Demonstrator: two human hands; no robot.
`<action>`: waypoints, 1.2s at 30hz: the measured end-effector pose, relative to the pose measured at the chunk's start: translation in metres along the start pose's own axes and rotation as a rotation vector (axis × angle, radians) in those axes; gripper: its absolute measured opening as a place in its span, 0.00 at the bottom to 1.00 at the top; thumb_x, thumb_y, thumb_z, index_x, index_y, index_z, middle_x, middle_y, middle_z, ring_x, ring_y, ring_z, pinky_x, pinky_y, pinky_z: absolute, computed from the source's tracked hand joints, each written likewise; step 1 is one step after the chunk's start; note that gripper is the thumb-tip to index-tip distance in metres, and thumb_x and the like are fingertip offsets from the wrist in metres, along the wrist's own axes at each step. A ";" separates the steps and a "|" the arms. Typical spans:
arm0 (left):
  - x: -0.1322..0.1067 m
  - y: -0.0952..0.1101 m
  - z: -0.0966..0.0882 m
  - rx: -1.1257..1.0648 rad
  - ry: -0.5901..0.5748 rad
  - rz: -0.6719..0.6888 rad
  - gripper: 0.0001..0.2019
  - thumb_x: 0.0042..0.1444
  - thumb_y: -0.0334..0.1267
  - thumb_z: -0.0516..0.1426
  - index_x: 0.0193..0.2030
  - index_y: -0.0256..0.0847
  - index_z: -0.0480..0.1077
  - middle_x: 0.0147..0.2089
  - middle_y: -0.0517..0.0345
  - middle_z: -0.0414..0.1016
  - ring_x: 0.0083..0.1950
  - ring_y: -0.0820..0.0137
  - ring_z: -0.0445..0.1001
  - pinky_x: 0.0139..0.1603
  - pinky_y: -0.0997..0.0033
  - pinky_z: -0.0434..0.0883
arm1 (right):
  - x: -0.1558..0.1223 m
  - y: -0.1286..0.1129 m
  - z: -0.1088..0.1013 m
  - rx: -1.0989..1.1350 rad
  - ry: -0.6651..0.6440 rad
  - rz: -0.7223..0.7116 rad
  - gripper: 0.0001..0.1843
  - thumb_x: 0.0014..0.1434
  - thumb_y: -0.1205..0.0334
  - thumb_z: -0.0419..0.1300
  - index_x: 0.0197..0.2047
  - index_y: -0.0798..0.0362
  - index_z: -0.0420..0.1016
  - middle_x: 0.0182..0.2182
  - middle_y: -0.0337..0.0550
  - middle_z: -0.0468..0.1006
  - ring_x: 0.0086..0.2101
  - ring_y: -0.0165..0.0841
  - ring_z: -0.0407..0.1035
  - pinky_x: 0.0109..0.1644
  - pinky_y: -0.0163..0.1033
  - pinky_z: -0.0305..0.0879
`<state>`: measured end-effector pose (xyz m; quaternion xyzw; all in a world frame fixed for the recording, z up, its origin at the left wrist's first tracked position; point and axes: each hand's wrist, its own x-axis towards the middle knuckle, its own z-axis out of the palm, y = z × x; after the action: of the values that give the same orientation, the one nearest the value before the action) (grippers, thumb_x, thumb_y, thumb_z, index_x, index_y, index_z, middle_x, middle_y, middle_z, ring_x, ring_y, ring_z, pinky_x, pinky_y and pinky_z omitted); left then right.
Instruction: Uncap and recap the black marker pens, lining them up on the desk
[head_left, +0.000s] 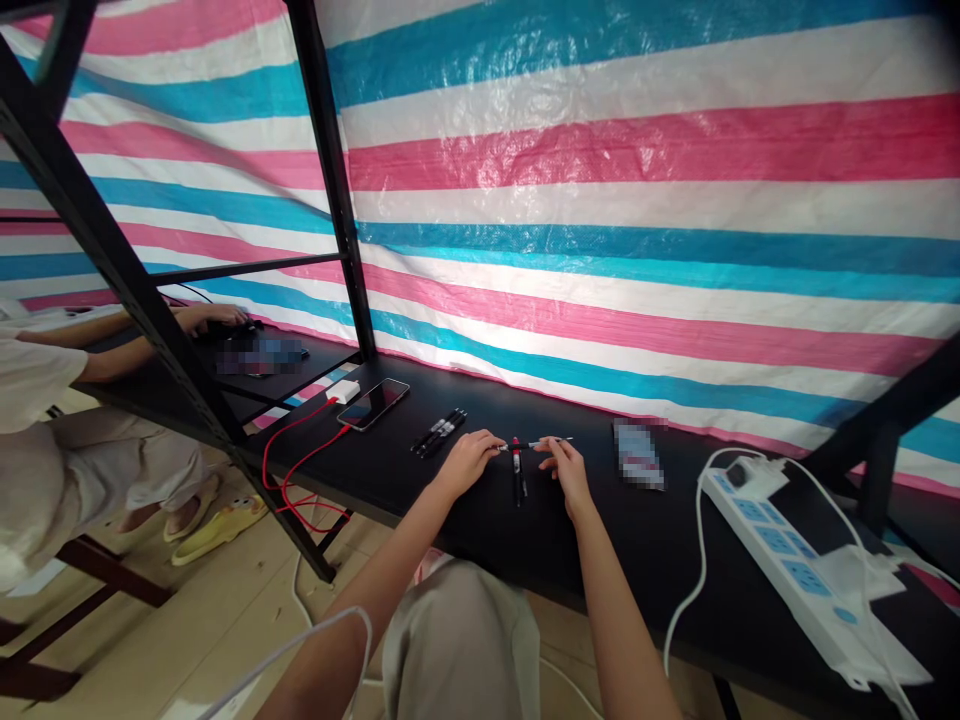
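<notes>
In the head view, my left hand (472, 462) is closed, its fingertips pinching the left end of a black pen barrel (519, 447) held level just above the table. At its other end, the fingers of my right hand (565, 470) pinch a thin, pale refill-like rod (538, 443) in line with the barrel. Its narrow tip sticks out past my right fingers. Whether the rod sits inside the barrel is too small to tell. Below, between my hands, lies another dark pen (517, 482), with a red part near its top. Several black pens (439, 432) lie side by side left of my left hand.
On the black table (442, 510), a phone (373, 404) with a red cable lies beside a white charger (343, 392). Right of my hands are a blurred packet (638, 455) and a white power strip (787, 565) with cords. Another person's hands (206, 318) work at far left.
</notes>
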<state>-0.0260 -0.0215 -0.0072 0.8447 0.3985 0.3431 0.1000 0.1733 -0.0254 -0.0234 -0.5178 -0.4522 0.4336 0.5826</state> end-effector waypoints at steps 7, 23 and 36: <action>-0.001 0.001 -0.002 -0.020 0.104 -0.099 0.11 0.58 0.35 0.48 0.47 0.42 0.64 0.40 0.58 0.70 0.42 0.72 0.69 0.46 0.71 0.65 | -0.003 0.001 0.007 -0.096 -0.144 -0.082 0.25 0.43 0.47 0.60 0.42 0.53 0.70 0.27 0.39 0.75 0.17 0.24 0.60 0.19 0.31 0.52; -0.006 -0.014 -0.008 0.527 0.237 -0.388 0.06 0.55 0.33 0.49 0.38 0.40 0.65 0.36 0.51 0.69 0.43 0.62 0.63 0.45 0.60 0.58 | -0.004 0.003 0.005 -0.243 -0.175 -0.121 0.14 0.44 0.51 0.60 0.28 0.53 0.70 0.23 0.37 0.72 0.17 0.24 0.59 0.24 0.33 0.56; -0.008 -0.014 -0.007 0.688 0.238 -0.509 0.09 0.55 0.29 0.45 0.41 0.37 0.63 0.37 0.47 0.67 0.43 0.59 0.61 0.44 0.58 0.56 | -0.007 -0.001 0.006 -0.228 -0.174 -0.070 0.10 0.42 0.55 0.60 0.27 0.52 0.73 0.21 0.38 0.73 0.18 0.26 0.60 0.24 0.34 0.57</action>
<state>-0.0426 -0.0192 -0.0118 0.6583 0.6935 0.2500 -0.1521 0.1666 -0.0307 -0.0226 -0.5249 -0.5651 0.4019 0.4935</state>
